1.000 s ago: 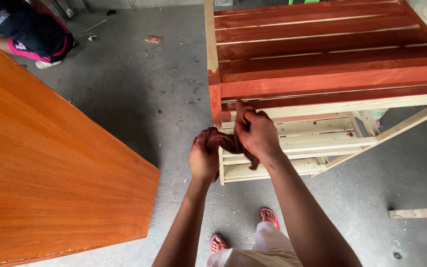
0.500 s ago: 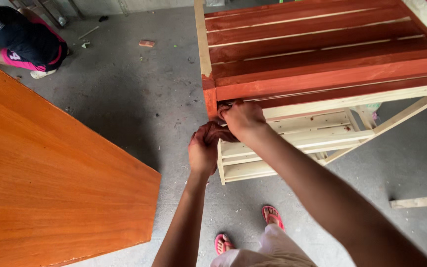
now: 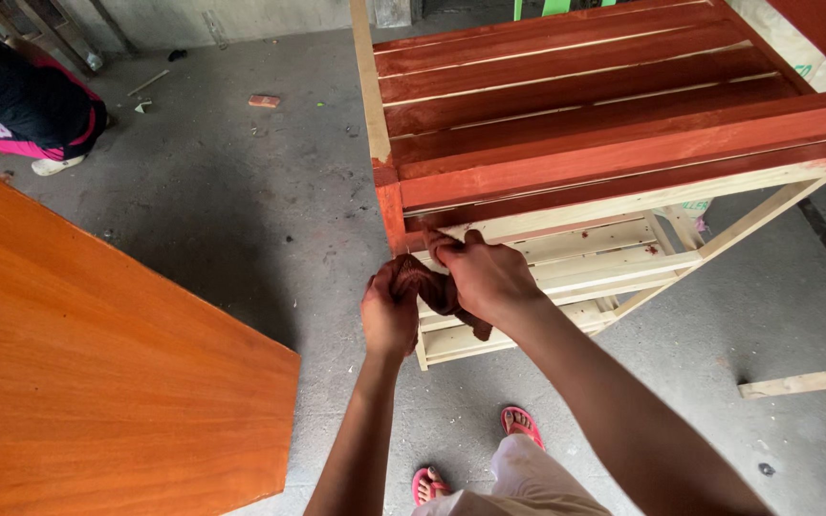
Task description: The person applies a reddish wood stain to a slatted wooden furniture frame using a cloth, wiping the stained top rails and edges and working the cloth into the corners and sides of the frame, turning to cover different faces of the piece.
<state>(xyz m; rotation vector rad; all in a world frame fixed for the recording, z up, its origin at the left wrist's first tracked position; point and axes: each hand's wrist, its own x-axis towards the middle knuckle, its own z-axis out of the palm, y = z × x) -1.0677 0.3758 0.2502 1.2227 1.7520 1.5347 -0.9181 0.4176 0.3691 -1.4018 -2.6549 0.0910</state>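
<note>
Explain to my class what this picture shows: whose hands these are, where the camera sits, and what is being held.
The camera sits on a person's head and looks down, so both arms belong to the wearer. The left hand and right hand grip a dark reddish rag between them, close to the corner of a wooden frame. Its upper slats are red-brown; the lower wood is bare and pale. An orange board lies at the left. The floor is grey concrete. The wearer's red sandals show below. Another person crouches top left.
</note>
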